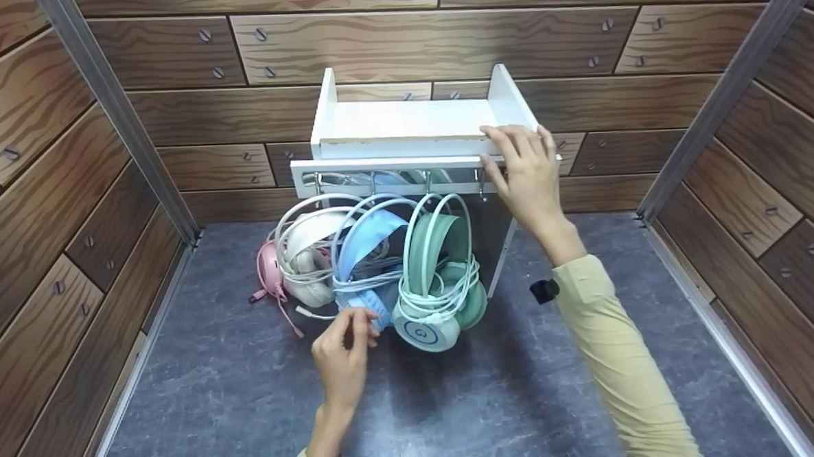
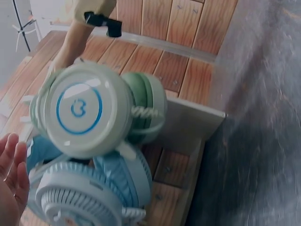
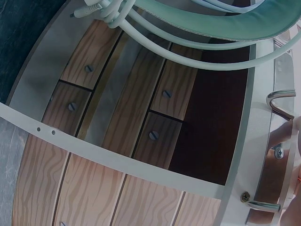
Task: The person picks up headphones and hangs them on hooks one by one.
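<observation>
Gripping white rack [image 1: 402, 119] with right fingers [image 1: 506, 142], probably for steadiness; holding left fingers [image 1: 342, 320] loosely curled, seemingly empty, near blue headset [image 1: 374, 240], hung beside green headset [image 1: 418, 255], wound with cable [image 1: 438, 308], presumably against tangling

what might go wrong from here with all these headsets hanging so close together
The blue headset and green headset hang crowded together, so shifting one could knock or drag the other.

The pink headset's loose cable dangles near the left hand and might snag.

All the headsets hang at the front of the white rack; if the right hand lets go of it, a tug could perhaps shift or tip it.
</observation>
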The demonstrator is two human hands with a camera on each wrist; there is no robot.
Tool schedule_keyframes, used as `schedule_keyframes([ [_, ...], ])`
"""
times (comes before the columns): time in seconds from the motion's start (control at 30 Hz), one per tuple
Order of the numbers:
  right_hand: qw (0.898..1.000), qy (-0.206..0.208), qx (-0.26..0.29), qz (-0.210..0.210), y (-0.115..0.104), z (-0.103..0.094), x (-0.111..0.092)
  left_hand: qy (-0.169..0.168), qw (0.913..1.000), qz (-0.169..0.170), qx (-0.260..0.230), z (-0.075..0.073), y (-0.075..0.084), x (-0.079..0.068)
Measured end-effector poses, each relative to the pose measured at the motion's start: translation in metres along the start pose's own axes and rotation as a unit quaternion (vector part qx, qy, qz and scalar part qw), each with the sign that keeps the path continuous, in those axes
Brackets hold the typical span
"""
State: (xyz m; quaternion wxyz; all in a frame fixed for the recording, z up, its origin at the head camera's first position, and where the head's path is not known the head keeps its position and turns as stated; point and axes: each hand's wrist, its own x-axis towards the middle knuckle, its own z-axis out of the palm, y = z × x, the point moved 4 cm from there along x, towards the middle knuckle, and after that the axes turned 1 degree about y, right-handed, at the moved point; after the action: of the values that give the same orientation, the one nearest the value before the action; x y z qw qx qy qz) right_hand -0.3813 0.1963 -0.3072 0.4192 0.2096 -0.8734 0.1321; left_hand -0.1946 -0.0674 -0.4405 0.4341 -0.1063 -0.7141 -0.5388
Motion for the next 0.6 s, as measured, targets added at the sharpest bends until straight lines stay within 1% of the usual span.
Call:
schedule_keyframes([
  [0.1,1.000,0.003,-0.006,-0.003,0.000,0.001,0.000,0.007,0.9999,-0.010,0.007,-0.011,-0.001,0.005],
  [0.33,1.000,0.010,-0.006,-0.007,-0.001,0.001,0.000,0.031,0.9986,-0.039,0.017,-0.037,-0.022,0.014],
  [0.47,1.000,0.010,-0.008,-0.008,-0.001,0.000,0.000,0.051,0.9959,-0.072,0.016,-0.052,-0.033,0.021],
  [0.6,1.000,0.010,-0.010,-0.008,-0.001,0.000,0.000,0.065,0.9914,-0.112,0.019,-0.067,-0.046,0.028],
])
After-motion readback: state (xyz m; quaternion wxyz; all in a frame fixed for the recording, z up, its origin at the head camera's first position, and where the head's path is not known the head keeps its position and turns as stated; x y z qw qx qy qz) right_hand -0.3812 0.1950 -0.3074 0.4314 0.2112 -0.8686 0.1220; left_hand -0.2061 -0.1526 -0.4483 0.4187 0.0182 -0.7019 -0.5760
